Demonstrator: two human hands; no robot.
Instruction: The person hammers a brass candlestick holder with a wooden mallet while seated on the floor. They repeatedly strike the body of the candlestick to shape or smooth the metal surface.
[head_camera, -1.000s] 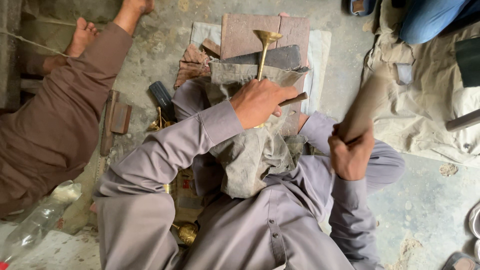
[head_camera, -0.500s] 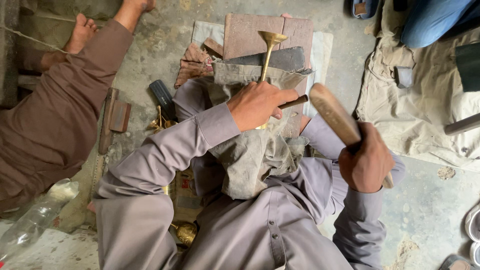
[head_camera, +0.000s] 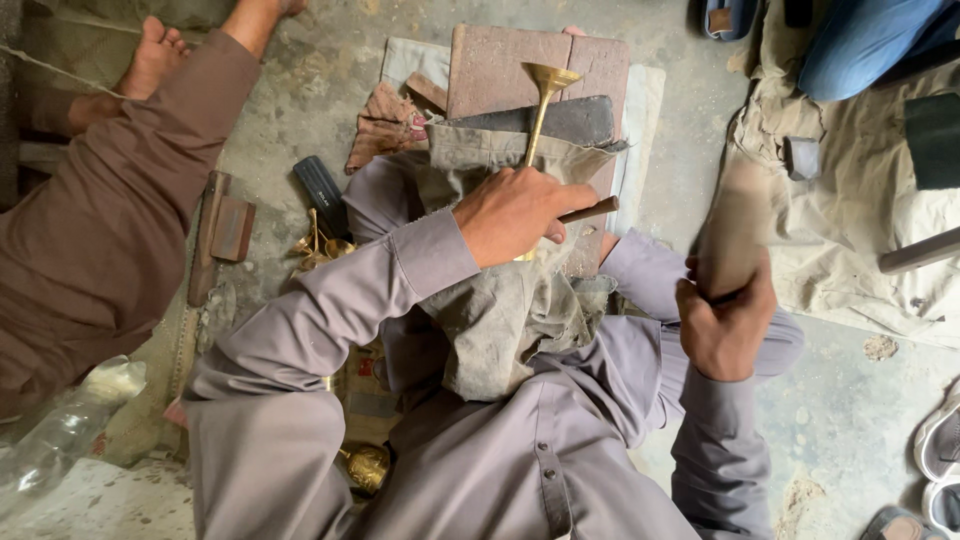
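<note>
Fingers of the left hand (head_camera: 515, 212) are clenched around the lower stem of a brass trumpet-shaped piece (head_camera: 541, 112), whose flared mouth points away from the person and lies over a dark oblong block (head_camera: 575, 119). From under the same fist a short brown rod (head_camera: 590, 210) sticks out to the right. The right hand (head_camera: 725, 325) is closed in a firm grip on the handle of a wooden mallet (head_camera: 732, 235), which is raised and blurred above the right knee, well apart from the brass piece. Both arms wear grey sleeves, and a worn grey-green cloth (head_camera: 505, 310) is spread over the lap beneath the left hand. Beyond the block lies a reddish-brown slab (head_camera: 495, 70) on a pale sheet, with a crumpled brownish rag (head_camera: 385, 125) just to its left. Small brass parts (head_camera: 320, 245) rest on the concrete floor (head_camera: 310, 90) beside a black ribbed handle (head_camera: 320, 190). Another round brass piece (head_camera: 365, 465) sits near the person's left thigh. At the left a second person in brown clothing (head_camera: 90, 230) sits barefoot. A clear plastic bottle (head_camera: 60, 430) lies at lower left
</note>
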